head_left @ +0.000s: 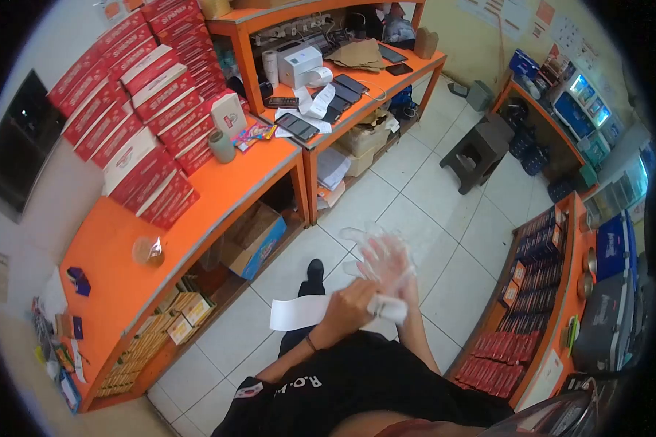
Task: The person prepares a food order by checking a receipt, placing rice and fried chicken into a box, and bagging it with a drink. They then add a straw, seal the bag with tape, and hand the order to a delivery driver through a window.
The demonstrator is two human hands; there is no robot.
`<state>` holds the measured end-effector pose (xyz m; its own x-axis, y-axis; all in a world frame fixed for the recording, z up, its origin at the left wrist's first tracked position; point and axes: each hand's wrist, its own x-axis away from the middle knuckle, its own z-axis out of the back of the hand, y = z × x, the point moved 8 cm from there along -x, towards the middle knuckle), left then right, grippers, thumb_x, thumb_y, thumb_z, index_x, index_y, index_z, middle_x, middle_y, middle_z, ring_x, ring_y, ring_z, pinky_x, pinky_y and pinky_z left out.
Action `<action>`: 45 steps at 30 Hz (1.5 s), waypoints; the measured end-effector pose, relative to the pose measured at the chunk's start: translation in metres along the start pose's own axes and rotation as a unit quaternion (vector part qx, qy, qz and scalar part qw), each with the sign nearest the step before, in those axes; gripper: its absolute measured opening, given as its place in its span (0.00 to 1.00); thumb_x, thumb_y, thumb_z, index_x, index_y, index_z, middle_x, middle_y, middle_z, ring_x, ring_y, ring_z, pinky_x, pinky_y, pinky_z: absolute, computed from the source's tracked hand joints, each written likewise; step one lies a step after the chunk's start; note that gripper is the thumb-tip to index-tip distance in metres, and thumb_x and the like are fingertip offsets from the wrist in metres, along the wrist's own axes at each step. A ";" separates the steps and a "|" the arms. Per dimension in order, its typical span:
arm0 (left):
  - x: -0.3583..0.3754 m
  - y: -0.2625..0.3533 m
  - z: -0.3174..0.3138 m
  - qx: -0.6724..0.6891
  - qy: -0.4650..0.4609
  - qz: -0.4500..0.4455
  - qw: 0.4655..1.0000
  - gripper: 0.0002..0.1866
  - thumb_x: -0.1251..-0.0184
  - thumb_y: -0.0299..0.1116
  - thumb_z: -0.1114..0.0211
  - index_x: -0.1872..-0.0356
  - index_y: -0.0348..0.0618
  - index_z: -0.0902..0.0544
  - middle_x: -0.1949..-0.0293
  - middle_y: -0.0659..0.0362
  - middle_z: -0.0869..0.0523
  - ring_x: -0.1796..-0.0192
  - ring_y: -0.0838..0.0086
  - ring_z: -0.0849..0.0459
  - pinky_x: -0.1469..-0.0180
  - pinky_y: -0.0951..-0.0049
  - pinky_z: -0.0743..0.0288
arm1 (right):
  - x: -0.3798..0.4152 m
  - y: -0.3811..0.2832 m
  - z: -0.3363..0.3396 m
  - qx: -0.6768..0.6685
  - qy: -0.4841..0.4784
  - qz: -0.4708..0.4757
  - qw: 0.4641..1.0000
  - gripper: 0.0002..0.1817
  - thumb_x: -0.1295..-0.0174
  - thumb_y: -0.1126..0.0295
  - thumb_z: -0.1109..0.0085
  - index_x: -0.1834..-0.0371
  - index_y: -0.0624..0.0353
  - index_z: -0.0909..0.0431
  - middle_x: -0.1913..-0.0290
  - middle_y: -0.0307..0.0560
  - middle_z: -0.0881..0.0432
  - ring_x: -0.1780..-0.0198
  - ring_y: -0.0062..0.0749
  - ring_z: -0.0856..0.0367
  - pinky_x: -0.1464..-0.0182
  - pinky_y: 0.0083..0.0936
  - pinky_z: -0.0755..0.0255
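My right hand (388, 258) wears a clear, loose plastic glove, with its fingers spread and the palm in view. Just below it, my left hand (348, 309) is bare and closed, next to the right wrist. A white paper roll (390, 309) sticks out of the left hand on the wrist side. From the other side of that hand a white paper strip (297, 313) extends to the left. Whether the left fingers also grip the glove's cuff is hidden.
An orange counter (219, 191) at the left bears stacked red-and-white boxes (149, 164) and a cup (148, 251). Behind are phones (297, 127) and a white printer (299, 65). A dark stool (477, 153) stands on the tiled floor; an orange shelf (572, 240) holds packs at the right.
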<state>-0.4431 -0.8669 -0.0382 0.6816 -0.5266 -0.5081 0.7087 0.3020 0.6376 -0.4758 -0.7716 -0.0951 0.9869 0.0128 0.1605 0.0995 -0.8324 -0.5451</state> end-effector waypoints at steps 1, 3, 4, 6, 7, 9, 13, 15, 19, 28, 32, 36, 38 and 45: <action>-0.023 -0.033 0.010 -0.002 0.056 0.037 0.998 0.15 0.57 0.24 0.32 0.64 0.44 0.22 0.68 0.58 0.19 0.63 0.62 0.17 0.66 0.67 0.22 | -0.024 0.001 0.005 0.093 -0.009 0.026 0.995 0.33 0.31 0.46 0.54 0.30 0.55 0.40 0.34 0.53 0.35 0.36 0.42 0.32 0.32 0.43 0.38; -0.072 -0.095 0.027 -0.009 0.084 0.124 0.989 0.16 0.57 0.26 0.28 0.64 0.43 0.20 0.66 0.55 0.15 0.64 0.61 0.15 0.66 0.67 0.22 | -0.071 0.006 0.033 0.286 0.007 0.029 0.958 0.29 0.31 0.55 0.52 0.31 0.57 0.39 0.33 0.53 0.35 0.35 0.42 0.32 0.32 0.41 0.39; -0.103 -0.114 0.036 0.000 0.076 0.121 0.990 0.16 0.57 0.26 0.28 0.64 0.43 0.20 0.66 0.55 0.15 0.64 0.61 0.15 0.66 0.67 0.22 | -0.094 -0.002 0.027 0.472 0.009 0.027 0.881 0.26 0.32 0.63 0.50 0.31 0.58 0.38 0.33 0.53 0.35 0.35 0.41 0.31 0.32 0.38 0.39; -0.164 -0.126 0.041 0.008 0.021 0.030 0.999 0.15 0.56 0.25 0.30 0.64 0.43 0.19 0.65 0.56 0.15 0.64 0.62 0.15 0.65 0.67 0.21 | -0.139 -0.013 0.025 0.556 0.054 0.020 0.829 0.27 0.38 0.74 0.46 0.33 0.62 0.36 0.33 0.55 0.34 0.31 0.45 0.35 0.32 0.35 0.40; -0.186 -0.129 0.029 0.004 -0.036 -0.025 0.999 0.13 0.54 0.25 0.31 0.64 0.43 0.20 0.66 0.56 0.16 0.64 0.62 0.15 0.65 0.67 0.21 | -0.166 -0.025 0.024 0.560 0.058 0.136 0.816 0.28 0.39 0.72 0.44 0.34 0.63 0.36 0.33 0.55 0.34 0.32 0.47 0.35 0.32 0.36 0.41; -0.221 -0.138 0.007 0.040 -0.103 -0.071 0.991 0.13 0.53 0.26 0.32 0.64 0.43 0.21 0.66 0.56 0.17 0.65 0.63 0.15 0.66 0.67 0.21 | -0.199 -0.062 0.002 0.718 0.077 0.357 0.592 0.31 0.41 0.65 0.39 0.36 0.66 0.35 0.38 0.58 0.32 0.38 0.51 0.32 0.36 0.40 0.40; -0.276 -0.151 -0.037 0.087 -0.238 -0.168 0.953 0.13 0.52 0.26 0.33 0.63 0.43 0.23 0.64 0.56 0.19 0.64 0.63 0.16 0.66 0.65 0.22 | -0.261 -0.127 0.002 0.745 0.151 0.391 0.518 0.30 0.37 0.56 0.42 0.38 0.66 0.34 0.45 0.59 0.29 0.45 0.49 0.30 0.39 0.40 0.39; -0.311 -0.182 -0.048 0.170 -0.280 -0.133 0.936 0.17 0.53 0.28 0.33 0.58 0.45 0.22 0.58 0.56 0.19 0.62 0.58 0.16 0.63 0.63 0.22 | -0.295 -0.149 0.038 0.704 0.191 0.361 0.580 0.30 0.34 0.49 0.46 0.43 0.67 0.31 0.51 0.56 0.27 0.49 0.45 0.30 0.42 0.38 0.37; -0.376 -0.393 -0.051 -0.074 -0.068 0.219 0.971 0.27 0.48 0.43 0.29 0.46 0.46 0.22 0.54 0.48 0.18 0.60 0.52 0.16 0.61 0.56 0.21 | -0.368 -0.191 0.150 0.493 0.224 0.140 0.829 0.31 0.34 0.43 0.50 0.50 0.65 0.28 0.54 0.53 0.27 0.50 0.40 0.29 0.44 0.37 0.37; -0.384 -0.645 0.118 -0.312 0.110 0.474 0.816 0.23 0.44 0.42 0.31 0.55 0.33 0.21 0.62 0.37 0.16 0.56 0.44 0.17 0.57 0.53 0.24 | -0.493 -0.347 0.135 0.095 0.018 0.121 0.988 0.49 0.49 0.23 0.55 0.28 0.39 0.45 0.25 0.49 0.49 0.27 0.56 0.50 0.31 0.62 0.55; -0.385 -0.613 0.159 -0.383 0.295 0.421 0.768 0.20 0.44 0.39 0.31 0.59 0.31 0.20 0.67 0.38 0.17 0.61 0.41 0.18 0.59 0.50 0.25 | -0.537 -0.388 0.123 0.107 0.064 0.139 0.982 0.60 0.62 0.15 0.57 0.24 0.20 0.65 0.21 0.41 0.67 0.23 0.61 0.63 0.32 0.71 0.66; -0.374 -0.649 0.157 -0.454 0.254 0.403 0.753 0.19 0.46 0.37 0.30 0.62 0.30 0.20 0.62 0.36 0.18 0.60 0.42 0.19 0.56 0.51 0.26 | -0.574 -0.407 0.119 0.129 0.080 0.163 0.975 0.56 0.59 0.16 0.57 0.24 0.19 0.62 0.21 0.38 0.64 0.23 0.58 0.65 0.30 0.69 0.64; -0.365 -0.672 0.150 -0.396 0.260 0.431 0.768 0.23 0.47 0.41 0.28 0.61 0.28 0.20 0.53 0.32 0.23 0.51 0.44 0.22 0.53 0.54 0.27 | -0.589 -0.410 0.124 0.128 0.078 0.164 0.975 0.55 0.57 0.17 0.57 0.24 0.21 0.62 0.21 0.38 0.63 0.23 0.56 0.66 0.30 0.68 0.64; -0.453 -0.634 0.111 -0.374 0.250 0.469 0.760 0.27 0.44 0.50 0.30 0.56 0.34 0.20 0.49 0.40 0.27 0.58 0.45 0.18 0.55 0.54 0.24 | -0.613 -0.408 0.136 0.149 0.102 0.161 0.970 0.52 0.50 0.20 0.59 0.23 0.24 0.61 0.21 0.42 0.58 0.23 0.56 0.61 0.30 0.68 0.63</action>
<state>-1.2208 -0.9081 -0.1478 0.8020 0.5113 -0.3089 -0.3550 0.8238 0.4419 -1.1037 -0.3648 -0.0830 0.9300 -0.3575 0.0851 -0.1481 -0.5765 -0.8035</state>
